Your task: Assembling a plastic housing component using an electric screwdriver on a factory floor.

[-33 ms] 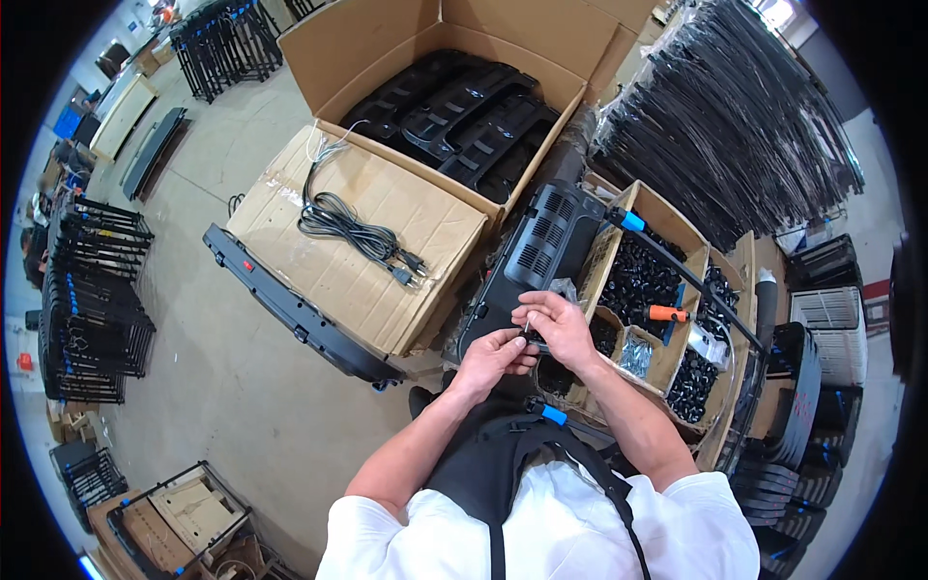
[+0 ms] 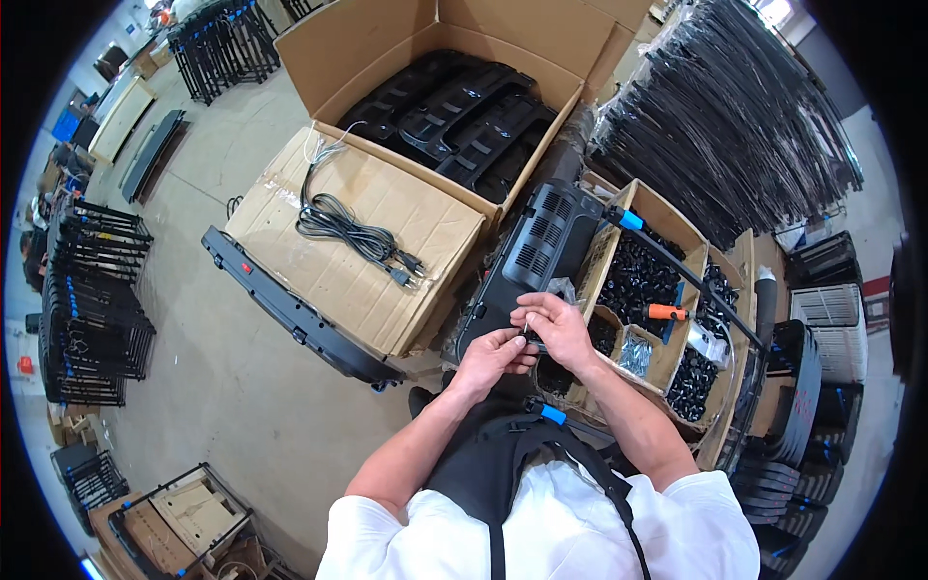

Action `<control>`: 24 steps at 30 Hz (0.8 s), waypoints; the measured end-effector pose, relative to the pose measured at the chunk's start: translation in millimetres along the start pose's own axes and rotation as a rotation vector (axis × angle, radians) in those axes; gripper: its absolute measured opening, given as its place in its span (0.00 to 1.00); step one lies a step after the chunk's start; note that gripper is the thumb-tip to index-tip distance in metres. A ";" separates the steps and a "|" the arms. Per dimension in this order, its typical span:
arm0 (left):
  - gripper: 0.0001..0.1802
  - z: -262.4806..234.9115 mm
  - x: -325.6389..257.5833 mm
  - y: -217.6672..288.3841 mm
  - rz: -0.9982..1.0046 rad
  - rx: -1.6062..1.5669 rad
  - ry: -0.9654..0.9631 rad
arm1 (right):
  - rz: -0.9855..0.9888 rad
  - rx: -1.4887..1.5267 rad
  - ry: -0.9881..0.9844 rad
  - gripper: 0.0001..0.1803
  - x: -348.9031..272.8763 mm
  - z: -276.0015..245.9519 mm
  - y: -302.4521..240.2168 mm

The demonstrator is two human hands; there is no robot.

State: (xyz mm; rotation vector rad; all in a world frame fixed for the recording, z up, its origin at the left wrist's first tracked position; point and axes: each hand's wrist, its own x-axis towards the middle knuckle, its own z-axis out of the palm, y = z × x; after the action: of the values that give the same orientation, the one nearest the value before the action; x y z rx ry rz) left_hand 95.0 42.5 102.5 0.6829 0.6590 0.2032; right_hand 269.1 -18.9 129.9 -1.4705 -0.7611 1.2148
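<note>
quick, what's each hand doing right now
left hand: pinched shut on a small part, too small to identify
right hand: pinching the same small part

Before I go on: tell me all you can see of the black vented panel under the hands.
The black vented panel looks like moulded plastic, long and narrow, with two blocks of slotted grilles near its far end. It lies tilted, leaning between the closed cardboard box and the divided box of small black parts. The left hand and right hand meet over its near end; actual contact is unclear.
</note>
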 end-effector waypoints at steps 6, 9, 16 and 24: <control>0.16 5.0 11.6 -6.3 -0.023 0.055 -0.031 | -0.065 -0.455 -0.028 0.14 -12.6 -9.8 -18.9; 0.17 7.6 20.8 -7.6 -0.040 -0.043 -0.037 | -0.234 -0.772 -0.047 0.13 -14.8 -27.5 -18.7; 0.18 14.4 43.2 -7.3 -0.055 -0.126 -0.029 | -0.539 -1.041 -0.199 0.16 1.5 -49.2 -34.3; 0.31 30.4 25.1 6.8 -0.060 0.000 -0.018 | -0.698 -1.015 0.163 0.14 111.5 -83.4 -48.4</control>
State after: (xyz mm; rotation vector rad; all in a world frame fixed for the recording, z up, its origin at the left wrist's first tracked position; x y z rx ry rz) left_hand 133.9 41.5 112.2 0.6635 0.6609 0.1410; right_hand 386.6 69.4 139.5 -1.7862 -1.7334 0.1180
